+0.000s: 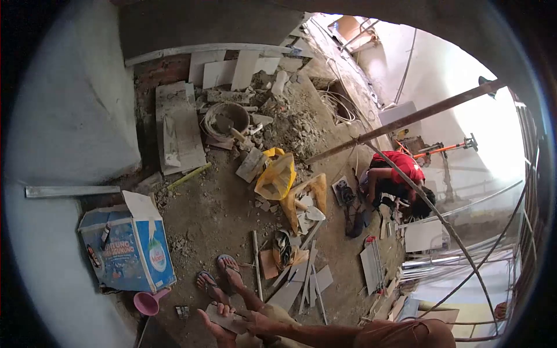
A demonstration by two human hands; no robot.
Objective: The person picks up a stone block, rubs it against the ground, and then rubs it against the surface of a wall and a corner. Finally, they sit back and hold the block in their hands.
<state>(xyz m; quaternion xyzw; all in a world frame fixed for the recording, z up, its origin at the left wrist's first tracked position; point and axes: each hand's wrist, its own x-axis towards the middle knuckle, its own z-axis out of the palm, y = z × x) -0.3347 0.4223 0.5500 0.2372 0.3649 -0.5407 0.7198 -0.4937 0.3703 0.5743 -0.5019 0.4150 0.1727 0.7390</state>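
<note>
At the bottom, a grey flat piece (227,320), perhaps a piece of tile, lies between my hands. My left hand (216,332) holds it from below and the side, thumb sticking out. Over its right end, my right hand (258,323) has its fingers curled; whether they grip the piece or a small tool is hidden. My right forearm reaches in from the right. Just above the hands are my feet in flip-flops (231,268).
A blue carton (125,249) and a pink dipper (149,303) stand left. Tile offcuts (287,296), a yellow bag (277,177), a trowel (313,213), a bucket (229,119) and rubble lie ahead. A person in red (400,168) crouches beyond a slanting pole (406,120).
</note>
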